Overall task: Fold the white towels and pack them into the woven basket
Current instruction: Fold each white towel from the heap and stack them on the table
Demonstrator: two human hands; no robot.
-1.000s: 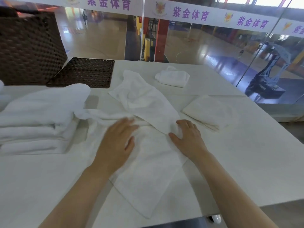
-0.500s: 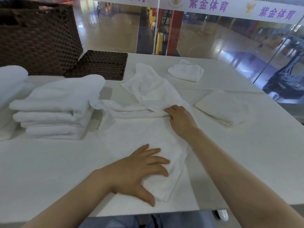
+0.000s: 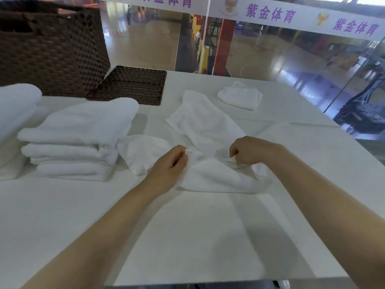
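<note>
A white towel (image 3: 208, 130) lies crumpled across the middle of the white table (image 3: 187, 236), its near part doubled over into a fold (image 3: 216, 178). My left hand (image 3: 168, 165) pinches the folded edge on the left. My right hand (image 3: 250, 150) grips the same edge on the right, fingers curled round the cloth. A dark brown woven basket (image 3: 52, 51) stands at the back left, its inside hidden from here. A stack of folded white towels (image 3: 79, 138) sits to the left of my hands.
The basket's flat woven lid (image 3: 131, 84) lies next to the basket. A small folded towel (image 3: 241, 97) rests at the back right. Another white pile (image 3: 14, 117) shows at the far left edge. A glass wall runs behind the table.
The towel's near end has been brought up and over onto its middle. My left hand moved from the near corner up to the middle; both hands went from lying flat to pinching the edge.
</note>
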